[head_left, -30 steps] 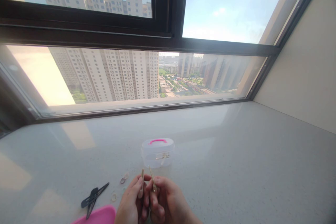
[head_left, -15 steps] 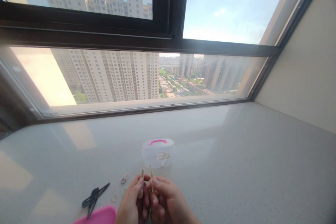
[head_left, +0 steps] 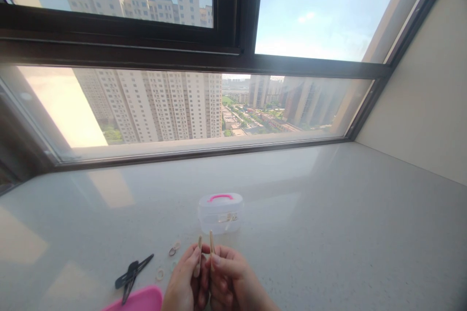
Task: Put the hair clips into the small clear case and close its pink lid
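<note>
The left hand (head_left: pixel 182 279) closes its fingers on a slim pale clip (head_left: pixel 197 263), the right hand (head_left: pixel 235 274) on a second clip (head_left: pixel 211 243), both near the lidded box (head_left: pixel 221 224); light, steady pinches suit such thin pieces.

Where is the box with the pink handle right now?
In the head view, the box stands below and slightly left of centre, on the pale surface beyond the left hand and right hand.

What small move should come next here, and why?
Perhaps the right hand should ease its slim piece toward the other slim piece in the left hand: both stand nearly upright, close together, with a gap between their tips.
</note>
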The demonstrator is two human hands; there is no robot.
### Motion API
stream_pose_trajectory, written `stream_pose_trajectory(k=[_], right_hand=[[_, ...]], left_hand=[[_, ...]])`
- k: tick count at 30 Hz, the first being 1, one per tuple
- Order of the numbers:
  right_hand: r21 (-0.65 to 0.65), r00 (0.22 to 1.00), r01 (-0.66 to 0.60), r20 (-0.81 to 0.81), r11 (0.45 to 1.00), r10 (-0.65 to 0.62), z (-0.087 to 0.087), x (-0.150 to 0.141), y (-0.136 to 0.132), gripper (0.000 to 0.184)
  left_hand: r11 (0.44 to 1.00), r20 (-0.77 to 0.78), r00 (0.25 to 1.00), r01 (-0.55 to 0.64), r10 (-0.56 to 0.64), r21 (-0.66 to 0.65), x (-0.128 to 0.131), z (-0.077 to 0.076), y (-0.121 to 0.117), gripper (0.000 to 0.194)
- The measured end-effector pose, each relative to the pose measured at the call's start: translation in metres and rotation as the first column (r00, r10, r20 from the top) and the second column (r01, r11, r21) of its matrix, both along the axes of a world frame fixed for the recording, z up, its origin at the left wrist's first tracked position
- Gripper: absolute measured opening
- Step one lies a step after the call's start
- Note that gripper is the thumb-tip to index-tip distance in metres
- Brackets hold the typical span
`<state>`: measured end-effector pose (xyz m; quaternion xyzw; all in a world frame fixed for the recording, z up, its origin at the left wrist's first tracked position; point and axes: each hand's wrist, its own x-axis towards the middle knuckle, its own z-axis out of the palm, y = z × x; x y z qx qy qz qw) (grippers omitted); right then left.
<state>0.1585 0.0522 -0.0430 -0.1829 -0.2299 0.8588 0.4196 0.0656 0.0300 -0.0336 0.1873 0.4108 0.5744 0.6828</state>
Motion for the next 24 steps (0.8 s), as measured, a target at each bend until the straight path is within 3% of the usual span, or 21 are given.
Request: stream_pose_trajectory(k=[10,24], right_hand=[[0.037,0.998,-0.028,-0.048,0.999,0.030,-0.014,0.001,0.001,0.029],[0.024,0.997,-0.053,-0.057,0.998,0.055,-0.001,0.004,0.000,0.035]], left_hand=[[1.000,-0.009,1.000,0.004,-0.004,0.023,-0.001,-0.013,0.004,0.030],[1.000,0.018,1.000,0.017,-0.017,0.020,-0.003,-0.019,0.006,0.033]])
